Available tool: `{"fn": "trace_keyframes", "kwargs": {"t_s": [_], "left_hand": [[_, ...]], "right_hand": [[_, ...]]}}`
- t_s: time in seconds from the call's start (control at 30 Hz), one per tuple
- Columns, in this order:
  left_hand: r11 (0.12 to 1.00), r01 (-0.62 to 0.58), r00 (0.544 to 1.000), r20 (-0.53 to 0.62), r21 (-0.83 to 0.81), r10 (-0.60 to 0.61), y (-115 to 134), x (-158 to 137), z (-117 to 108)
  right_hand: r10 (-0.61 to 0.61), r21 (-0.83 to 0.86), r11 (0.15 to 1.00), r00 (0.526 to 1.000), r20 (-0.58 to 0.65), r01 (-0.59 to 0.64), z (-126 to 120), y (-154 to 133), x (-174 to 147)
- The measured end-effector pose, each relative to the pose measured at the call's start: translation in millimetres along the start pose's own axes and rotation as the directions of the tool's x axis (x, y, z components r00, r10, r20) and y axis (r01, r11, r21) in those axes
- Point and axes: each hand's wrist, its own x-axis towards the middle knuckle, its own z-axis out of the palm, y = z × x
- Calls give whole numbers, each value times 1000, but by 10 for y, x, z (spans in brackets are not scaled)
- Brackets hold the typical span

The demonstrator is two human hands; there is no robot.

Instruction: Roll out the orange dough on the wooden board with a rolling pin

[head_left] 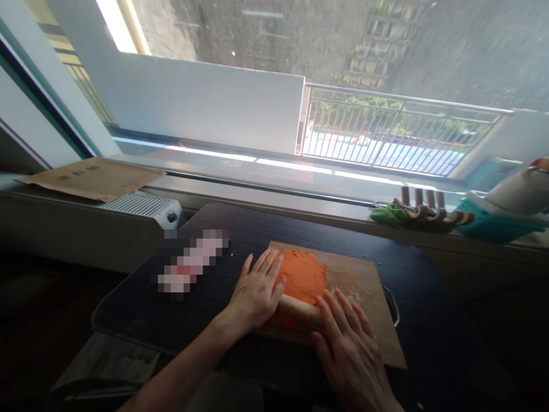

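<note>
A flattened round of orange dough point(301, 277) with an uneven edge lies on a wooden cutting board point(351, 272). Across its near part runs a pale wooden rolling pin point(299, 308), and a bit of orange shows on the near side too. My left hand point(259, 289) rests over the pin's left end, fingers stretched forward along the dough's left edge. Over the right end lies my right hand point(349, 335), palm down with extended fingers. Both palms cover the pin's ends, and neither hand's fingers are wrapped around it.
The board sits on a dark table point(201, 309) with rounded corners; white flour point(349, 294) dusts the board's right side. A metal handle point(395, 306) sticks out there. At left lies a blurred item point(193, 263). A green cloth point(388, 214) and a teal container point(480, 214) stand by the window.
</note>
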Motion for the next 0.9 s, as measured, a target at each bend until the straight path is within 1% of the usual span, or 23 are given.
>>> {"fn": "trace_keyframes", "kwargs": {"t_s": [0.1, 0.17, 0.2, 0.27, 0.33, 0.4, 0.47, 0.53, 0.6, 0.67, 0.73, 0.77, 0.83, 0.9], "left_hand": [[995, 97, 993, 64, -34, -95, 46, 391, 27], [993, 113, 989, 98, -42, -108, 58, 496, 23], [994, 101, 991, 97, -41, -96, 57, 473, 17], [999, 45, 997, 60, -30, -43, 45, 284, 1], [1000, -24, 1000, 12, -11, 25, 29, -15, -18], [998, -59, 998, -28, 12, 59, 16, -288, -38], [998, -64, 997, -39, 26, 65, 15, -415, -51], [999, -39, 999, -27, 23, 40, 30, -345, -48], [1000, 13, 1000, -5, 8, -13, 56, -116, -32], [996, 84, 996, 6, -5, -84, 86, 170, -16], [993, 116, 993, 24, -18, -116, 112, 389, -13], [992, 122, 992, 31, -23, -121, 121, 440, -16], [993, 114, 993, 38, -30, -112, 127, 395, -28], [996, 78, 997, 26, -33, -77, 122, 166, -38]], "right_hand": [[89, -21, 996, 996, 13, -89, 55, 119, 160], [92, -33, 995, 996, 3, -92, 69, 141, 167], [75, -35, 997, 997, -2, -75, 67, 131, 134], [15, -32, 999, 1000, -22, -16, 46, 80, 8], [-65, -26, 998, 995, -73, 64, 16, 9, -151], [-128, -27, 992, 982, -141, 126, -13, -53, -282], [-164, -27, 986, 971, -172, 162, -31, -83, -334], [-139, -22, 990, 981, -139, 137, -25, -63, -288], [-65, -26, 998, 995, -73, 64, 16, 5, -158], [22, -48, 999, 999, -34, -24, 86, 104, 5], [72, -70, 995, 997, -33, -75, 154, 192, 134], [80, -77, 994, 996, -39, -83, 177, 219, 166], [61, -81, 995, 997, -51, -65, 191, 222, 144], [6, -75, 997, 997, -73, -11, 172, 169, 17]]}}
